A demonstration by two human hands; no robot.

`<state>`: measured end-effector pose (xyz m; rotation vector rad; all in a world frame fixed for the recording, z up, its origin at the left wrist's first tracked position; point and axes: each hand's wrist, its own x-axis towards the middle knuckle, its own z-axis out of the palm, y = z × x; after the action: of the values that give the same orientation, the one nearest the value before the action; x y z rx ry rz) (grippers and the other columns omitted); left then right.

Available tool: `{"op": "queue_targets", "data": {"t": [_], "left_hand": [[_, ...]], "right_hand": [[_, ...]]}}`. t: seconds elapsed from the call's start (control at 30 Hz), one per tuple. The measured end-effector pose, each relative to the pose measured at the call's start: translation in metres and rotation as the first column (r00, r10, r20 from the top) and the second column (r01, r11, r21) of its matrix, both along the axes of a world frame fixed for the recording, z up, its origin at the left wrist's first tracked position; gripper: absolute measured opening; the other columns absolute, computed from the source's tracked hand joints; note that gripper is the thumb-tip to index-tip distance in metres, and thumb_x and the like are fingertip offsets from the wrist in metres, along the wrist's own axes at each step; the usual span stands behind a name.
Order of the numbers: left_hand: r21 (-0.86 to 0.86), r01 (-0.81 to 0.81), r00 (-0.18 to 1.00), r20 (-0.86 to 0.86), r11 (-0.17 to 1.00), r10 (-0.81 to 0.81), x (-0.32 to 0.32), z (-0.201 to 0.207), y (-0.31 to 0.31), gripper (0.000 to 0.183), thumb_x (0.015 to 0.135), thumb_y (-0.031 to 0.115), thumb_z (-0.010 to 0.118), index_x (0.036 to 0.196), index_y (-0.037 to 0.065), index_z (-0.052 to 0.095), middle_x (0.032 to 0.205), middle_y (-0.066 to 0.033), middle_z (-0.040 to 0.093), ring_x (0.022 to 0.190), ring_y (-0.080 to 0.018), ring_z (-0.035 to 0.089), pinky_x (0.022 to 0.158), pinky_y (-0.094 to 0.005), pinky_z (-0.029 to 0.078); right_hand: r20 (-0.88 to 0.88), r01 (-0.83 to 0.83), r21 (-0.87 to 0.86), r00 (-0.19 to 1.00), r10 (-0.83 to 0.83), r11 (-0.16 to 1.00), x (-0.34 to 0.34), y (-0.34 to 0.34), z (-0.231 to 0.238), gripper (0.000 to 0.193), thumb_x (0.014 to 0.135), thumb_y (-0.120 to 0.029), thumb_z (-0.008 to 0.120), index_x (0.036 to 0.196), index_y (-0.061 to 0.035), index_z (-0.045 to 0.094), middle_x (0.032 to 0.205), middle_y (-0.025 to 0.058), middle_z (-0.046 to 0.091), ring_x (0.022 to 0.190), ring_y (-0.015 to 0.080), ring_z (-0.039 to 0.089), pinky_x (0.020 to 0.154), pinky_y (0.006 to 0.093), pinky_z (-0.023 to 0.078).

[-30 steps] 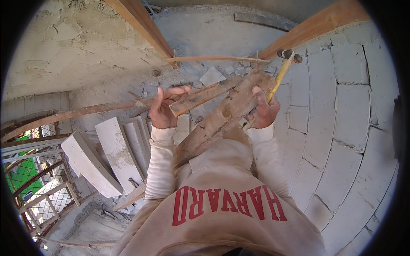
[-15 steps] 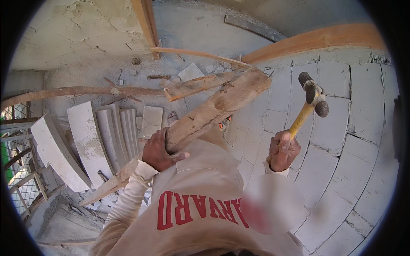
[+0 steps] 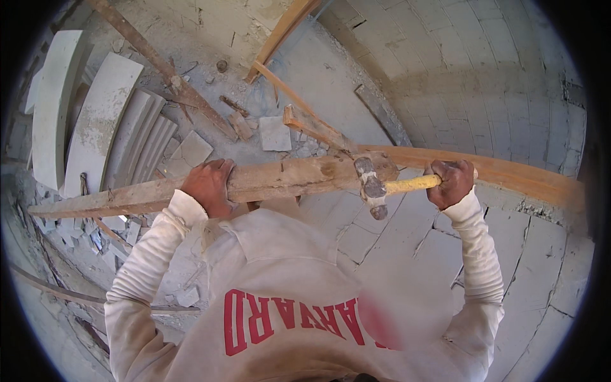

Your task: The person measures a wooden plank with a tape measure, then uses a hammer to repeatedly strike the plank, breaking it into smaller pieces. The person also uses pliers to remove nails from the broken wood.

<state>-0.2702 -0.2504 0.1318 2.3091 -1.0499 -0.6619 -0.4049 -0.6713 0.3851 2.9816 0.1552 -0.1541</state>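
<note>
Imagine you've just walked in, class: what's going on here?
A person grips a long, rough brown wooden beam with the left hand. The right hand holds a yellow-handled hammer with a dark double-ended head, which overlaps the beam's right end in view; whether they touch isn't clear. Pale, curved slabs sit at upper left.

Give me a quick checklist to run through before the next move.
1. Left hand on the wooden beam: ok.
2. Right hand closed around the yellow handle of the hammer: ok.
3. Left hand clear of the hammer head: ok, the head is well to its right.
4. Hammer head touching the beam: cannot tell, they overlap in view.
5. Shorter wooden piece clear of the beam: cannot tell.
6. Area beyond the beam free of debris: not ok, broken pieces lie there.
</note>
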Motion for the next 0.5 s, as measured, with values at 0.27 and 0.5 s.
{"op": "queue_targets", "data": {"t": [0.27,0.5], "left_hand": [[-0.069,-0.062,0.998,-0.007,0.996,0.062,-0.006,-0.018,0.009,0.058,0.054,0.020,0.082,0.106,-0.001,0.065,0.095,-0.0252,0.071,0.092,-0.0451,0.069,0.082,-0.0505,0.057],[-0.085,-0.095,0.994,0.043,0.992,0.099,-0.015,-0.016,0.013,0.046,0.054,0.017,0.080,0.093,0.000,0.065,0.086,-0.0251,0.070,0.087,-0.0477,0.069,0.077,-0.0526,0.056]], "right_hand": [[-0.156,-0.302,0.438,0.902,0.403,0.846,0.047,0.078,0.011,0.034,0.077,-0.007,0.069,0.060,-0.0077,0.039,0.054,0.0115,0.046,0.047,0.0303,0.053,0.048,0.0413,0.039],[-0.317,-0.239,-0.563,0.946,0.060,0.792,0.071,-0.022,0.011,0.017,0.080,-0.021,0.068,0.080,-0.0048,0.072,0.069,0.0177,0.068,0.075,0.0386,0.069,0.064,0.0471,0.057]]}}
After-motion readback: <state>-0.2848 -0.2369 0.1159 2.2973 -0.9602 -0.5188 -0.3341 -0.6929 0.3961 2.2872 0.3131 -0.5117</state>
